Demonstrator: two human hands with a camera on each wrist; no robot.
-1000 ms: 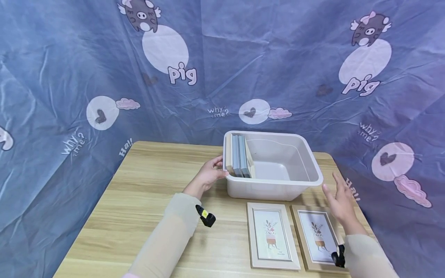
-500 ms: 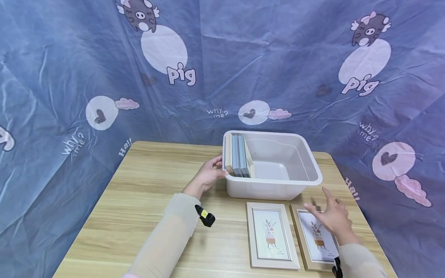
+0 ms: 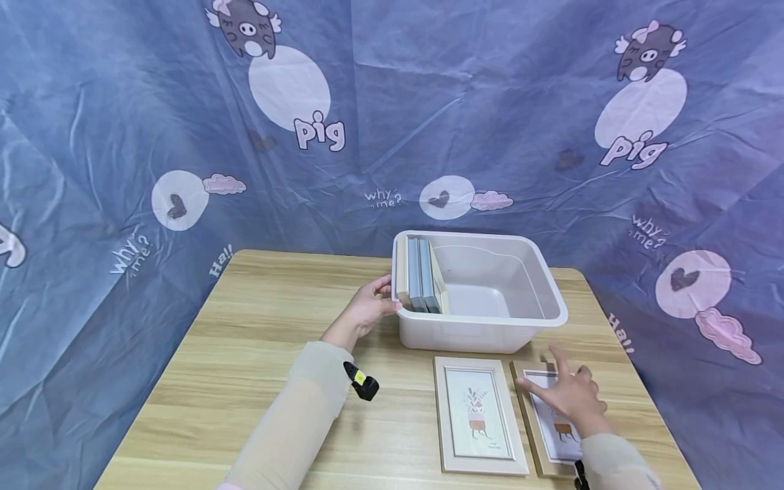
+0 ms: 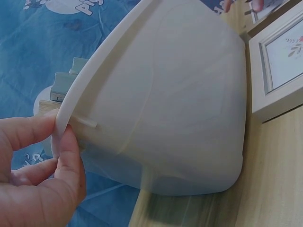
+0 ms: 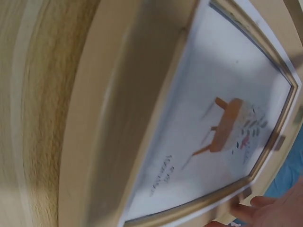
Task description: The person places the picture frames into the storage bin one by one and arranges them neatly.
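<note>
My left hand pinches the near left rim of a white plastic bin; in the left wrist view the thumb and fingers grip the lip from both sides. Standing upright inside, along the bin's left wall, are several frames, among them a light wood one and blue ones. Over the right-hand wooden picture frame hovers my right hand, fingers spread, thumb by the frame's left edge. That frame lies face up, its plant-pot picture partly covered by the hand in the head view.
A paler picture frame lies face up to the left of the wooden one, in front of the bin. Everything stands on a wood-grain table. Behind and at both sides hangs a blue cartoon-pig cloth.
My right hand has moved left and toward me, from beside the bin's right corner to over the right-hand picture frame. The left hand has stayed on the rim.
</note>
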